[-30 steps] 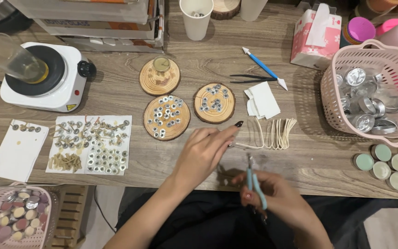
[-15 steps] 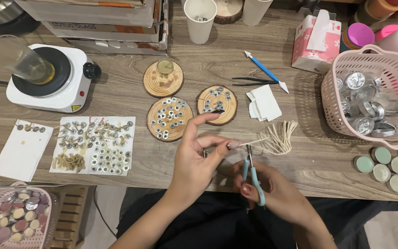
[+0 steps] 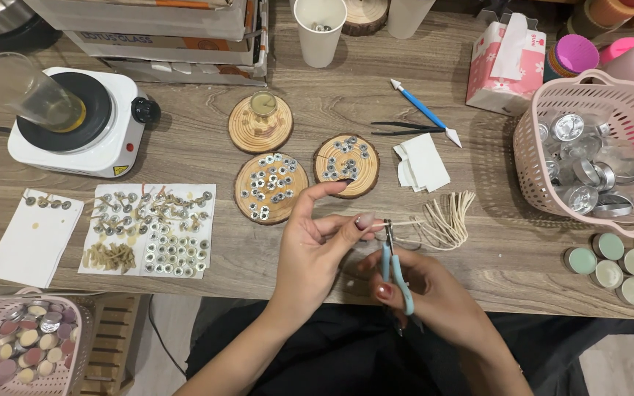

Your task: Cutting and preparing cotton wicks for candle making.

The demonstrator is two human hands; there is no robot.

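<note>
My left hand (image 3: 315, 246) pinches a thin cream wick (image 3: 403, 222) between thumb and finger over the wooden table's front edge. My right hand (image 3: 427, 293) grips small blue-handled pliers (image 3: 395, 268), whose metal tip meets the wick right beside my left fingertips. A loose bundle of cream wicks (image 3: 445, 216) lies just to the right. Two round wood slices (image 3: 270, 188) (image 3: 345, 164) carrying several small metal wick tabs sit just beyond my left hand.
A white hot plate (image 3: 75, 125) with a glass beaker stands at far left. White paper (image 3: 148, 229) holds several tabs and wicks. A pink basket (image 3: 588, 147) of metal tins is at right, filled tins (image 3: 618, 264) below it. Tweezers (image 3: 398, 129), a blue tool (image 3: 423, 111), a paper cup (image 3: 319, 29).
My left hand lifted one wick from the bundle and drew it toward me. My right hand brought the pliers up until the tip met the wick at my left fingertips.
</note>
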